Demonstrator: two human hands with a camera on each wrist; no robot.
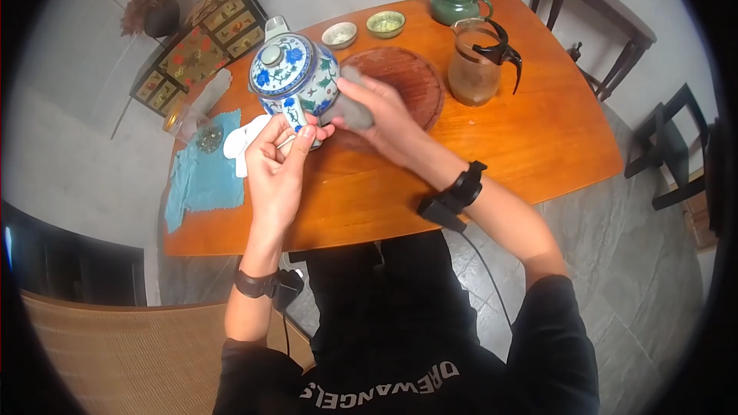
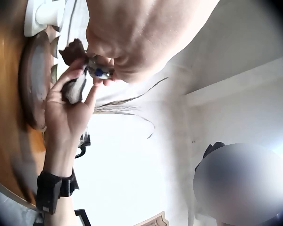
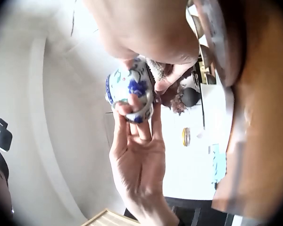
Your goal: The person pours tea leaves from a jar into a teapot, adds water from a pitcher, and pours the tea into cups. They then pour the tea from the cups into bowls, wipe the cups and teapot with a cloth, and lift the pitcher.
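Note:
A lidded blue-and-white floral teapot (image 1: 315, 81) is held tilted above the table's left half. The left hand (image 1: 277, 157) grips its handle, fingers and thumb curled round it; the right wrist view shows those fingers on the handle (image 3: 144, 113) too. At the pot's right side, the right hand (image 1: 384, 119) holds a grey cloth (image 1: 355, 111) against the body, its thumb near the pot wall. In the left wrist view the cloth (image 2: 74, 89) lies between thumb and fingers of the right hand (image 2: 68, 113).
A round wooden tray (image 1: 423, 84) lies behind the hands. Two small bowls (image 1: 339, 34) (image 1: 386, 24), a green teapot (image 1: 453, 6) and a glass pitcher (image 1: 473, 73) stand farther back and right. On the left are a blue cloth (image 1: 211, 180), a white object (image 1: 240, 150) and a jar (image 1: 175, 121).

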